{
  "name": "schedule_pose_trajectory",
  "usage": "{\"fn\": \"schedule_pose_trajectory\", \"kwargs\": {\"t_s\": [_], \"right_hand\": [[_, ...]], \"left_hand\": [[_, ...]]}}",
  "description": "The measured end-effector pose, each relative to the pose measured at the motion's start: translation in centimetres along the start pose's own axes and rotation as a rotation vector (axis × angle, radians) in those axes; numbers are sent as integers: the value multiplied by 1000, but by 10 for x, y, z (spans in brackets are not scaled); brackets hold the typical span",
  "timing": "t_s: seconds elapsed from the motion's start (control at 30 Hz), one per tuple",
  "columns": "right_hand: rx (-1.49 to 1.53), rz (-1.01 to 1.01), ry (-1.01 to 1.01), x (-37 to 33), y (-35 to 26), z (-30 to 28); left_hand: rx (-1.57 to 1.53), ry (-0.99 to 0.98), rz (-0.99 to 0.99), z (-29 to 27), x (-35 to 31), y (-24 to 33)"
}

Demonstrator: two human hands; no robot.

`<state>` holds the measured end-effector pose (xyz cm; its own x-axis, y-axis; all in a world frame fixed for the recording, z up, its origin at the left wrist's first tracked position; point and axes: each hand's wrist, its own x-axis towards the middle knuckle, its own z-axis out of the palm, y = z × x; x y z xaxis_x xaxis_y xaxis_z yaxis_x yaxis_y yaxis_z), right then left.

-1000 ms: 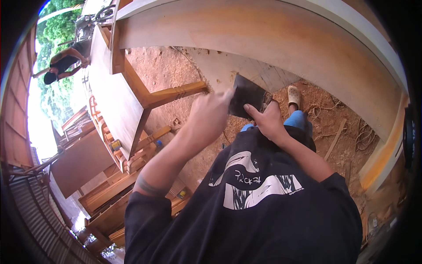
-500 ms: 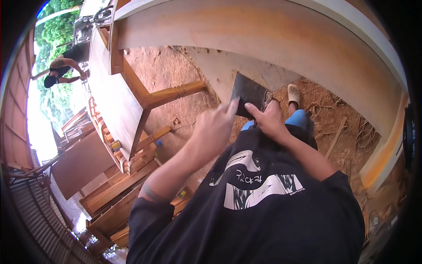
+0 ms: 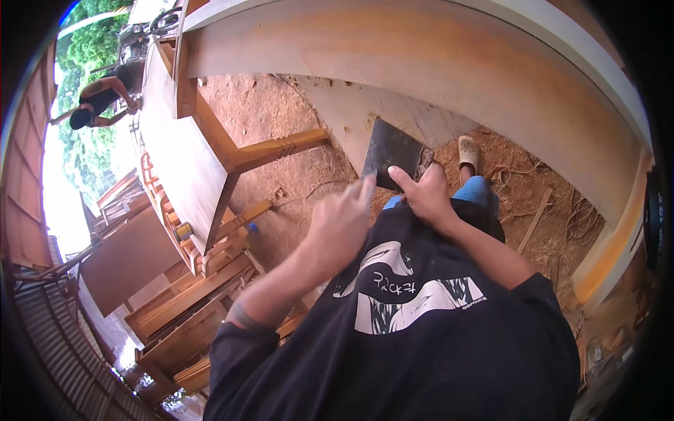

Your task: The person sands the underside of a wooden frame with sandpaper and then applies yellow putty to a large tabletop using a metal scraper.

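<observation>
A dark, flat, squarish sheet (image 3: 395, 151) is held in front of my body, with a ragged brown edge on its right side. My right hand (image 3: 430, 198) grips that edge, thumb on top and the other fingers hidden beneath. At the sheet's lower left corner is my left hand (image 3: 342, 219), its fingers curled and its index finger reaching to the edge. Whether something small sits in those curled fingers, I cannot make out. Beyond the sheet stretches a long pale wooden panel (image 3: 421, 70) with an orange-brown tint.
A pale-topped wooden table (image 3: 184, 168) with carved legs stands at the left, beside stacked timber (image 3: 189, 316). Behind it another person (image 3: 102, 98) bends over a surface. Shavings cover the brown ground (image 3: 260, 119). A wooden strip (image 3: 537, 219) lies at the right.
My left hand has shifted slightly down and back, from over the sheet to its lower left corner. The sheet stays nearly in place. The other person's arms have moved a little.
</observation>
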<state>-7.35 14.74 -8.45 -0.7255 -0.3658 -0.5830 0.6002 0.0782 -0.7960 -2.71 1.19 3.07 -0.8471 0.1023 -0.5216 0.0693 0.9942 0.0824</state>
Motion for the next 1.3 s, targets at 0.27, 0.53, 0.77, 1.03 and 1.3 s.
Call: {"fn": "schedule_pose_trajectory", "kwargs": {"t_s": [0.27,0.53,0.77,1.03,1.3], "right_hand": [[74,-72,-13,1,6,9],[145,-66,-56,2,1,10],[127,-86,-42,0,4,10],[184,-32,-35,-2,-5,8],[222,-35,-81,0,-3,6]], "left_hand": [[-75,81,-143,-4,4,6],[-118,143,-158,1,2,1],[-72,111,-203,1,0,2],[-78,208,-19,-3,-3,1],[-11,185,-18,-37,64,-21]]}}
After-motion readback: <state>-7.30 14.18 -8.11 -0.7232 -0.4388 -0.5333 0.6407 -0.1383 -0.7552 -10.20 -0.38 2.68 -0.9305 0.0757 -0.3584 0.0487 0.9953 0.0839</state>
